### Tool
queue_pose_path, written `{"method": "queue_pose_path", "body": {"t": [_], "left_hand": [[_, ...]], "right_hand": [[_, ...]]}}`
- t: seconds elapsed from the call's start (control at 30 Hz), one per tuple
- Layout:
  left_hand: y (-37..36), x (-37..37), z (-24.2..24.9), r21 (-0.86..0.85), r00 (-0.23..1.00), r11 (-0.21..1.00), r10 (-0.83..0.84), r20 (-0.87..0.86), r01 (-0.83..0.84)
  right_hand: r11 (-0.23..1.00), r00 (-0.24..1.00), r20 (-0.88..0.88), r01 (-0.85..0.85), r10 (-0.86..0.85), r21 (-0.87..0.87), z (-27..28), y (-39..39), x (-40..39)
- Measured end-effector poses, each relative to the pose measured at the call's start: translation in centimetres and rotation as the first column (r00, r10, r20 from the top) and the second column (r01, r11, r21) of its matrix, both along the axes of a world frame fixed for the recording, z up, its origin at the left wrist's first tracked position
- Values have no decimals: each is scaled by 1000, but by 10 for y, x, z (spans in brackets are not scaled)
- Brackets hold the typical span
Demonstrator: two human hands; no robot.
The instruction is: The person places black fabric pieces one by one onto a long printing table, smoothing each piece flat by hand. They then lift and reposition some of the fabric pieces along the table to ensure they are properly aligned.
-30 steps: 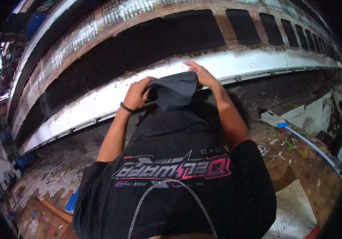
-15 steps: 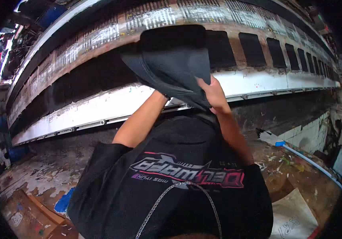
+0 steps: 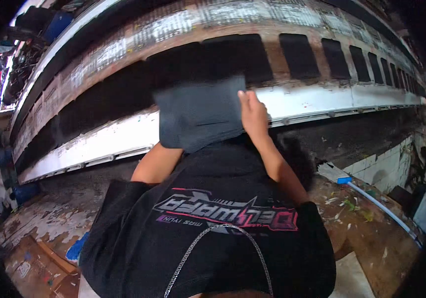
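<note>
Head view shows the right hand gripping the right edge of a dark cloth raised before the long white rail, left hand hidden behind it, grip indeterminate; cloth is best held taut and level.

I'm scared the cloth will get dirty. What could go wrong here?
The dark cloth hangs spread in front of the long paint-stained table edge; it might brush against it and pick up marks. The right hand pinches only one edge, and the left hand is hidden behind the cloth, so a corner could slip. The littered floor below might dirty the cloth if it drops.
</note>
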State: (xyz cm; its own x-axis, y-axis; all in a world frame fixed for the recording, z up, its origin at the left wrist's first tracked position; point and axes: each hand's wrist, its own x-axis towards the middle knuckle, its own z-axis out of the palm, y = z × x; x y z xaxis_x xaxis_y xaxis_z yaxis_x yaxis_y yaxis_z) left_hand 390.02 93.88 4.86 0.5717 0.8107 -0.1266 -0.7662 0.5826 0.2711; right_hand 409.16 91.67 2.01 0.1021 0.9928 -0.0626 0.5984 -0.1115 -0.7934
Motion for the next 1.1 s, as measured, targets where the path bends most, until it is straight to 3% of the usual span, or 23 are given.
{"method": "queue_pose_path", "body": {"t": [0.1, 0.2, 0.27, 0.3, 0.43, 0.5, 0.6, 0.83, 1.1], "left_hand": [[10, 35, -6, -73, 996, 993, 92, -17, -93], [15, 68, -6, -127, 982, 974, 178, -62, -185], [16, 87, -3, -151, 969, 959, 230, -90, -241], [17, 94, -1, -163, 961, 948, 259, -97, -272], [5, 111, 6, -227, 922, 894, 366, -124, -385], [-1, 117, 10, -245, 902, 869, 407, -141, -430], [-8, 122, 14, -266, 881, 839, 448, -154, -474], [-15, 127, 16, -287, 855, 806, 487, -175, -518], [-14, 124, 13, -293, 851, 799, 506, -143, -525]], "right_hand": [[999, 997, 64, -41, 40, 26, -4, 28, 55], [964, 979, -140, 177, -151, 200, -29, 83, 126], [950, 966, -231, 178, -119, 255, -55, 134, 187], [965, 940, -324, 173, -104, 195, -75, 158, 217], [976, 974, -156, 184, -166, 116, -110, 219, 281], [982, 981, -49, 187, -186, 26, -146, 231, 297], [984, 985, -15, 174, -173, 26, -175, 231, 302], [991, 991, -25, 129, -130, -47, -186, 225, 303], [987, 986, -47, 162, -163, -12, -173, 219, 296]]}}
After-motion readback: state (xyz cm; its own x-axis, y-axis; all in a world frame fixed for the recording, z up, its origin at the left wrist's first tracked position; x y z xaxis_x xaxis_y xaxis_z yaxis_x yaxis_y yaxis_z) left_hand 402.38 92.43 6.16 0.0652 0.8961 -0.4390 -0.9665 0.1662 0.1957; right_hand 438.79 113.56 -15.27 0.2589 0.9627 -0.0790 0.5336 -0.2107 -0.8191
